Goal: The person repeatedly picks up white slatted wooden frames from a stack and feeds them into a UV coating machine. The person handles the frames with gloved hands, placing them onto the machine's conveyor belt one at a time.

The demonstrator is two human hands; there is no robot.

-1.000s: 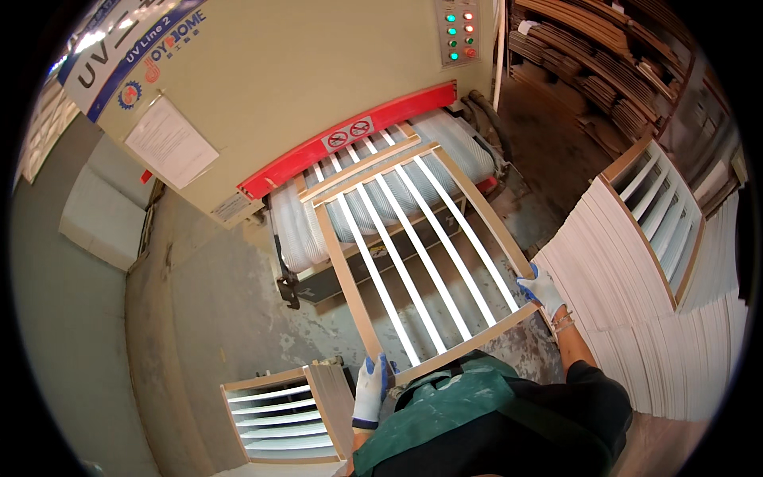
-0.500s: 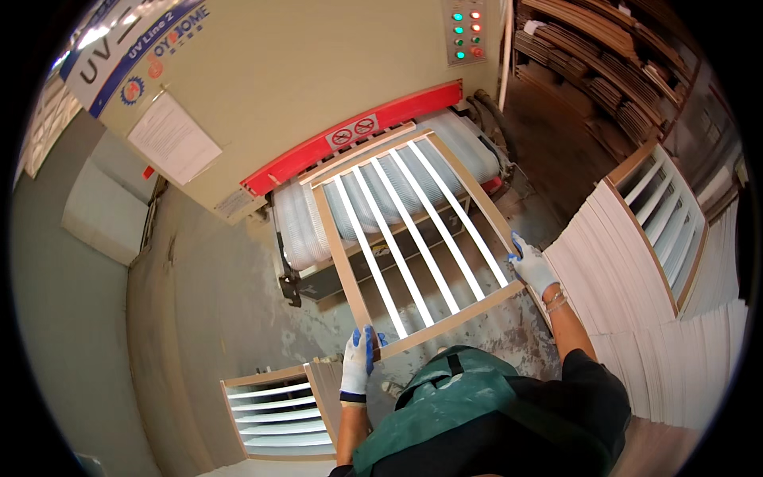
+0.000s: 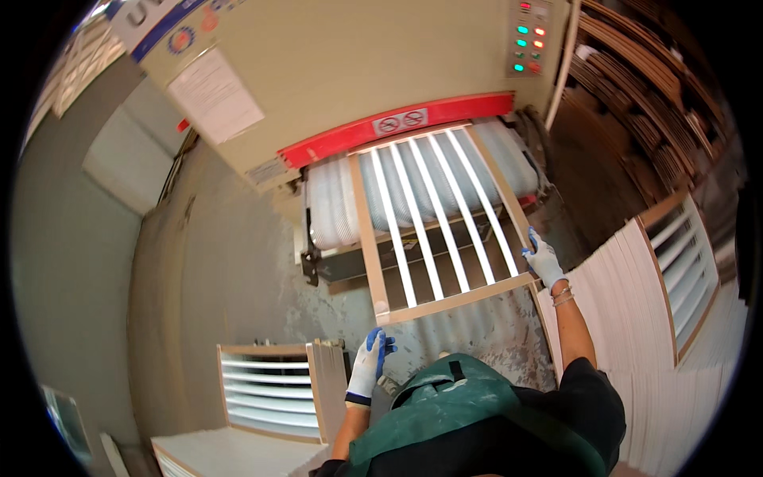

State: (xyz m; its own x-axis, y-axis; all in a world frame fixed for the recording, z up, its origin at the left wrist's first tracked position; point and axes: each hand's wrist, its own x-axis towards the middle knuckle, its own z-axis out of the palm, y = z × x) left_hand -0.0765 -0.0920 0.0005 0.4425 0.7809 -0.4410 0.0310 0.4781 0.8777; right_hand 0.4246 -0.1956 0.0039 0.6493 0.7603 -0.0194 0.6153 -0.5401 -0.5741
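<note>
A rectangular slatted frame (image 3: 461, 300) with tan edges and several bright white slats lies with its far end on a conveyor belt (image 3: 334, 208), under a red guard bar. Its near end juts out toward me. My right hand (image 3: 544, 261), in a white glove with blue fingertips, grips the frame's right side near the close corner. Just short of the near left corner, my left hand (image 3: 371, 362), gloved alike, is apart from the frame, fingers apart and holding nothing.
A beige machine (image 3: 358, 71) stands ahead, with the red guard bar (image 3: 326, 145) and a lit button panel (image 3: 527, 48). Similar slatted frames are at lower left (image 3: 314, 397) and on a tall white-edged stack (image 3: 608, 306) at right. Shelves of brown boards (image 3: 628, 103) stand far right.
The slatted frame has moved away from me, farther onto the belt under the guard. My left hand has let go of its corner; my right hand stays on it. The view has shifted.
</note>
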